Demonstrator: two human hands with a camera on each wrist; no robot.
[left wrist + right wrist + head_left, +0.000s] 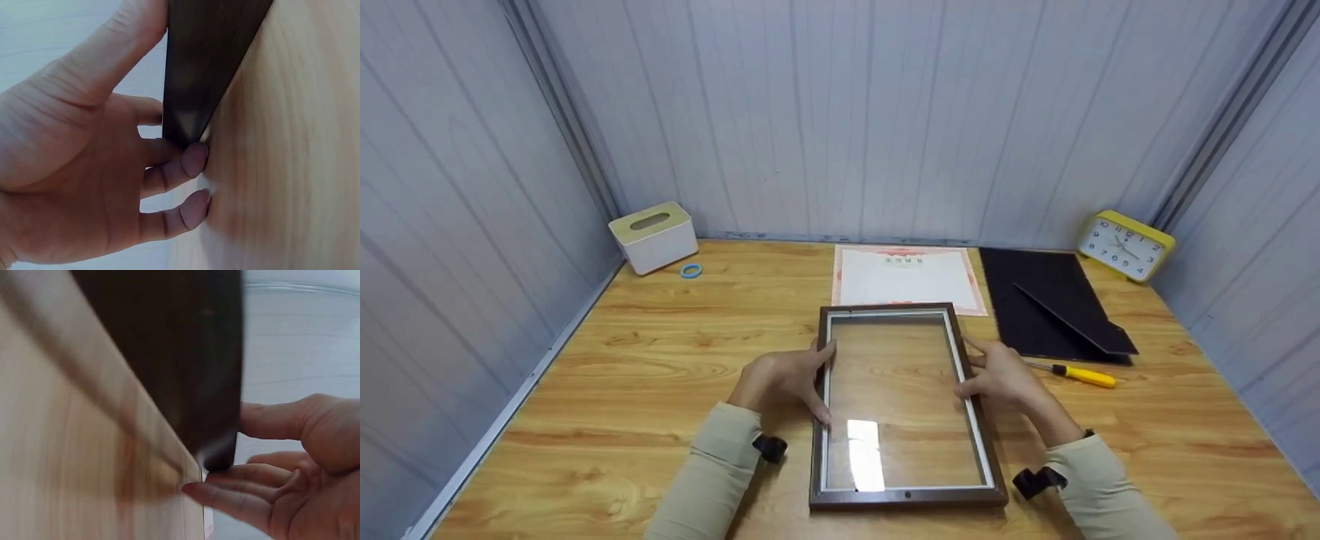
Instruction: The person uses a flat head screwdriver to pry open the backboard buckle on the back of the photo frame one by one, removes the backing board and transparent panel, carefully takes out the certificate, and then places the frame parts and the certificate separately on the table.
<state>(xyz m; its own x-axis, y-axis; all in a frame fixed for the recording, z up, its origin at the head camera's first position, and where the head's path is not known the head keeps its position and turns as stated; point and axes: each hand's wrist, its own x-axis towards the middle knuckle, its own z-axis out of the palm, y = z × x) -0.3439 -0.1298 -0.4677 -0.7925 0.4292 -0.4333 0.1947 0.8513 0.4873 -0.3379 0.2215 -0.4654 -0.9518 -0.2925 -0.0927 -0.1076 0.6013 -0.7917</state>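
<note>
A brown picture frame (945, 497) with a white inner edge lies in front of me, and wood grain shows through its clear pane (900, 397). My left hand (789, 375) grips its left side, thumb over the top face. In the left wrist view, the fingertips (194, 160) reach down by the tabletop beside the dark side of the frame (202, 56). On the opposite side my right hand (1003, 375) holds the frame, thumb on top. The right wrist view has its fingers (247, 500) around the lower end of the dark side (180, 365).
Behind the frame lies a red-bordered certificate (907, 281). Right of it are a black backing board (1035, 270) with its support leg (1080, 326), a yellow-handled screwdriver (1087, 376) and a yellow clock (1125, 246). A tissue box (660, 244) and blue ring (691, 271) stand back left.
</note>
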